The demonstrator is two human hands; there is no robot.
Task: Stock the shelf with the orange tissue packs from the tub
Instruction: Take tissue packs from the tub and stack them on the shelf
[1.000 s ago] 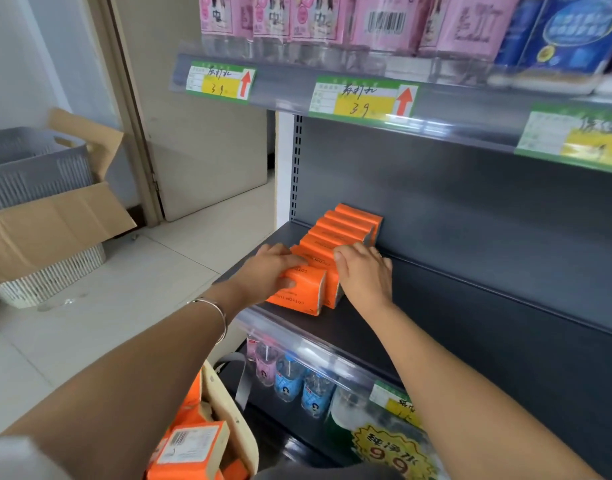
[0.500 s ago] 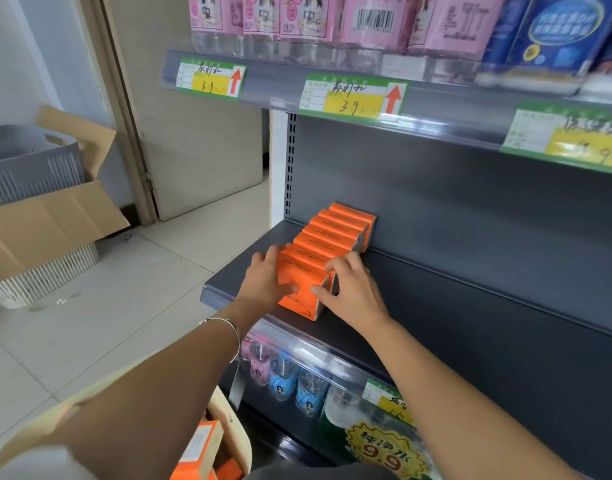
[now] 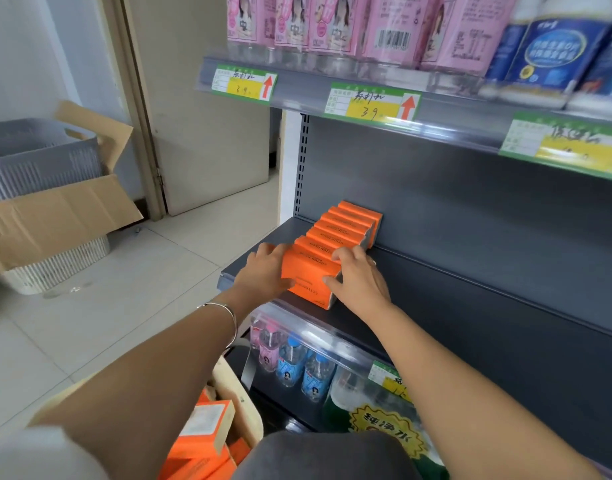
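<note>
While gripping frontmost orange rectangular tissue pack point(image 3: 309, 276) between curled left hand point(image 3: 263, 273) and curled right hand point(image 3: 361, 284), holding it near front-left edge of dark grey metal shelf point(image 3: 470, 306), against matching row point(image 3: 349, 225) behind. More packs point(image 3: 207, 426) below shelf in beige plastic tub point(image 3: 243, 407).
</note>
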